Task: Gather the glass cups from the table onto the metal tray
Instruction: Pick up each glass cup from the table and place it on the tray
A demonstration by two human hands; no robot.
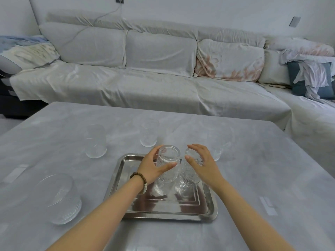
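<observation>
Looking down at the bench [253, 169], the left hand [152, 167] has its grip wrapped around a ribbed glass cup [167, 165], thumb across the near side and fingers curled behind it, over the far part of the metal tray [116, 180] in the middle of the frame. That cup is clear, with vertical ridges and a thick round rim, and it seems to sit on a second ribbed glass below it, though with everything see-through I can't tell for sure. The right hand [203, 163] is just beside it with its grip spread, fingers loosely curved around the top of another ribbed cup stack [189, 175] on the tray; can't tell whether the palm actually touches the glass.

Off the tray there's more glassware on the bench: a small cup [149, 134] just past the tray's far edge, a taller smooth glass [95, 141] up and left of it, a wide ribbed one [60, 198] at lower left, and one [220, 142] partly hidden behind the right hand.

The tray is shiny steel with a raised lip and rounded corners, and its near half is bare. The bench surface is grey and mottled, with lots of open space on the right side and along the bottom of the frame. A sheet-covered sofa [145, 84] runs across the top, well apart from the bench's far edge.
</observation>
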